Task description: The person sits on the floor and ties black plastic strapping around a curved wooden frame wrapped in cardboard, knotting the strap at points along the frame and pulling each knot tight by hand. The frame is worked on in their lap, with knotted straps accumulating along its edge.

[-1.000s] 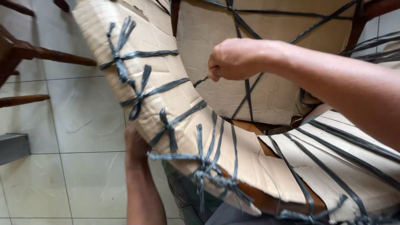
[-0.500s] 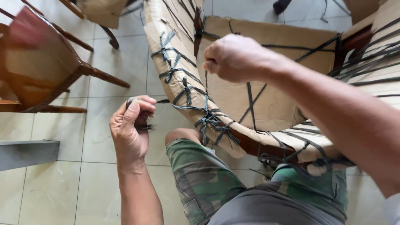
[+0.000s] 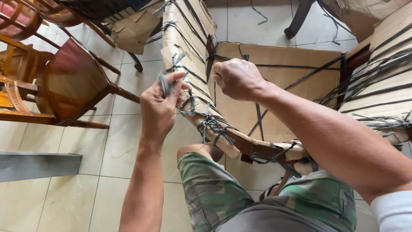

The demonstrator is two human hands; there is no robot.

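I am pinching a dark strap (image 3: pixel 164 83) in my left hand (image 3: pixel 159 107), fingers closed tight on its loose end. My right hand (image 3: pixel 237 79) is fisted above the cardboard-wrapped chair (image 3: pixel 274 103) against my knees; what it grips I cannot tell. The strap seems thin, limp and slippery, best held near the knots (image 3: pixel 210 124). Wooden chairs (image 3: pixel 68 86) are standing left on the tiled floor (image 3: pixel 107 146).

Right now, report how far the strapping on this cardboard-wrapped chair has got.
Done: cardboard covers the chair frame, and knotted dark strapping binds the near arm. In hand: the left hand pinches a strap end beside that arm; the right hand is fisted above the seat, its contents hidden. Left: loose strap ends hang at the front rail.
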